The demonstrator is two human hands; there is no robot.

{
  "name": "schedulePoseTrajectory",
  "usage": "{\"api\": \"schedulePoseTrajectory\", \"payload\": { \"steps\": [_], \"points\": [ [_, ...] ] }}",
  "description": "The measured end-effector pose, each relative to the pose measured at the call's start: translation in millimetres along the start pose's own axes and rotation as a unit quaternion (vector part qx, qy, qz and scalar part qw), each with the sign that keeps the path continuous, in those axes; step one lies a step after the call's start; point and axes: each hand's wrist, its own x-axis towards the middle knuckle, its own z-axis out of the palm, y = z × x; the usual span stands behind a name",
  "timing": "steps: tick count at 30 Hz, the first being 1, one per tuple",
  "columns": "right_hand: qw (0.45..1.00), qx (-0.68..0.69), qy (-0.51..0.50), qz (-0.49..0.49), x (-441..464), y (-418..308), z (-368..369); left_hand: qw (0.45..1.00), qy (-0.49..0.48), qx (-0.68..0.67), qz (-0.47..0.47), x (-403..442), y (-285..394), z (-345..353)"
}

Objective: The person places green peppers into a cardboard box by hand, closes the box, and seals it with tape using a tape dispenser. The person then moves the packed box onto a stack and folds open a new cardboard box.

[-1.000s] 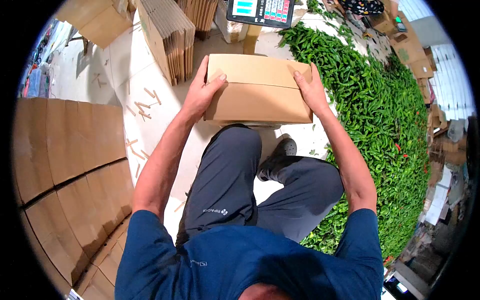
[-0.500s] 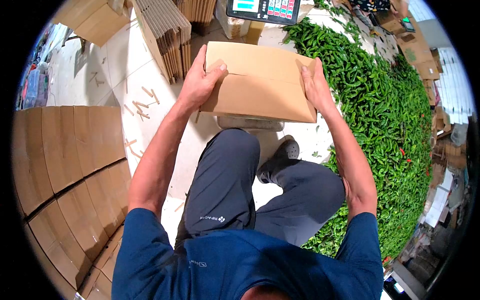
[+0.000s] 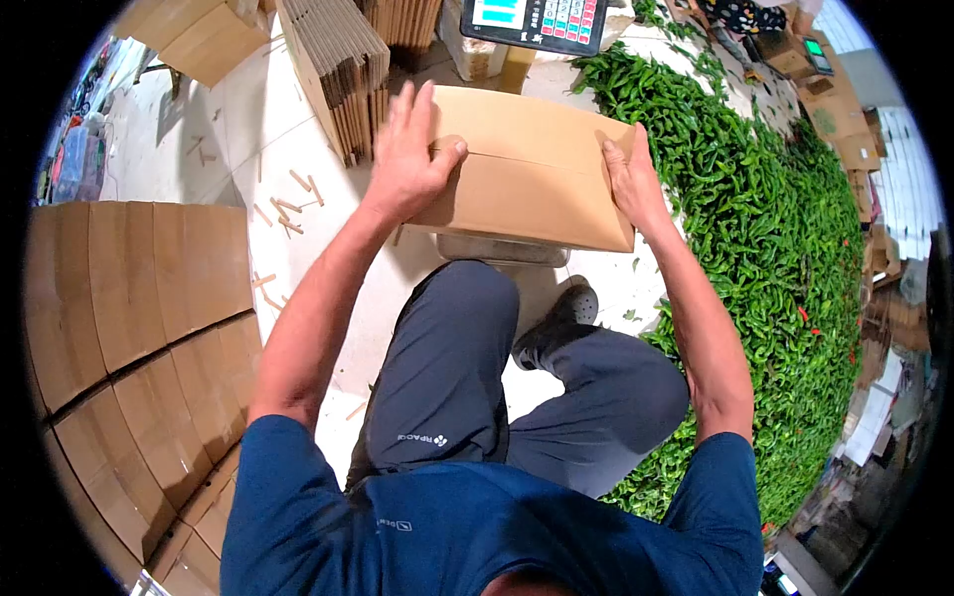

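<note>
A closed cardboard box [image 3: 527, 189] lies in front of my knees, its top flaps meeting along a seam. It covers most of a metal weighing tray [image 3: 497, 250]. My left hand [image 3: 409, 154] is at the box's left end, fingers stretched out past the edge and thumb on the top. My right hand [image 3: 634, 179] clasps the right end, with the thumb over the top and the fingers along the side. Beyond the box is a scale display [image 3: 532, 22] with a keypad.
Green chili peppers [image 3: 755, 268] cover the floor on the right. Stacked cardboard boxes [image 3: 149, 288] stand at the left. Flattened cartons [image 3: 343, 74] lean behind the box. Cardboard strips [image 3: 288, 214] litter the tiles. Part of another person [image 3: 765, 18] shows at the upper right.
My left hand has loosened from the box's left edge, its fingers lifting and straightening. My right hand keeps its hold. The box looks slightly turned, its right end nearer me.
</note>
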Motion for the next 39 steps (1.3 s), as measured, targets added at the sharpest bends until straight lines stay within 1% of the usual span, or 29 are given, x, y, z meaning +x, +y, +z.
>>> {"api": "schedulePoseTrajectory", "payload": {
  "steps": [1,2,3,4,5,7,9,10,13,14,15,17,18,19,20,21,22,23,24,25,26,27,29,31,32,33,35,37,39],
  "points": [
    [1.0,0.0,0.001,0.003,1,2,1,0.992,-0.021,0.114,0.059,2,8,-2],
    [1.0,0.004,0.002,0.002,1,3,1,0.966,-0.041,0.225,0.118,4,18,-3],
    [1.0,0.015,0.001,0.002,-1,3,2,0.924,-0.062,0.333,0.176,6,31,-2],
    [1.0,0.026,-0.001,0.002,-1,3,4,0.938,-0.078,0.262,0.213,7,43,5],
    [0.999,0.036,-0.003,-0.001,1,4,4,0.932,-0.168,0.227,0.227,10,58,11],
    [1.0,0.031,-0.001,-0.006,2,4,1,0.936,-0.184,0.187,0.234,11,78,23],
    [0.999,0.041,0.004,-0.014,-4,6,-3,0.934,-0.169,0.189,0.251,11,80,27],
    [0.997,0.071,0.011,-0.007,-7,9,0,0.934,-0.161,0.191,0.257,10,79,28],
    [0.991,0.129,0.018,-0.026,-3,25,-2,0.931,-0.177,0.191,0.255,13,75,31],
    [0.98,0.191,-0.029,0.05,1,28,-18,0.93,-0.186,0.195,0.248,13,76,31],
    [0.916,0.377,-0.025,0.133,5,45,-24,0.928,-0.192,0.204,0.246,13,77,31],
    [0.893,0.39,-0.012,0.223,17,87,-37,0.922,-0.201,0.221,0.245,16,81,31],
    [0.922,0.317,0.013,0.22,23,127,-27,0.92,-0.208,0.225,0.243,16,81,31],
    [0.949,0.224,0.002,0.221,26,177,-16,0.918,-0.214,0.229,0.244,16,82,32],
    [0.963,0.114,-0.004,0.243,26,213,-2,0.915,-0.22,0.236,0.244,18,83,32],
    [0.978,-0.061,-0.015,0.197,28,268,23,0.912,-0.225,0.243,0.241,18,84,31],
    [0.965,-0.118,-0.081,0.219,22,272,30,0.912,-0.23,0.241,0.239,19,86,30],
    [0.96,-0.169,-0.111,0.195,16,289,50,0.908,-0.238,0.253,0.233,19,87,32],
    [0.944,-0.159,-0.163,0.239,12,283,63,0.909,-0.241,0.249,0.231,19,88,31],
    [0.938,-0.119,-0.169,0.279,8,286,81,0.911,-0.244,0.246,0.225,19,88,31],
    [0.938,-0.114,-0.172,0.278,3,288,98,0.91,-0.248,0.248,0.222,21,89,31],
    [0.939,-0.099,-0.148,0.294,-2,295,116,0.909,-0.251,0.25,0.218,20,90,30],
    [0.935,-0.083,0.005,0.344,-10,309,148,0.907,-0.26,0.254,0.212,20,89,31],
    [0.93,-0.078,0.015,0.358,-9,316,150,0.905,-0.273,0.252,0.207,21,90,29],
    [0.918,-0.027,-0.05,0.391,-3,324,142,0.907,-0.267,0.247,0.211,21,90,29],
    [0.909,0.011,-0.081,0.408,-1,313,121,0.907,-0.264,0.246,0.216,21,89,28],
    [0.939,-0.097,-0.031,0.327,3,306,91,0.911,-0.252,0.237,0.224,21,87,29],
    [0.938,-0.093,-0.038,0.333,16,283,40,0.918,-0.234,0.224,0.229,20,88,28],
    [0.964,0.036,0.076,0.252,15,233,-12,0.92,-0.216,0.222,0.239,17,84,28]
  ]
}}
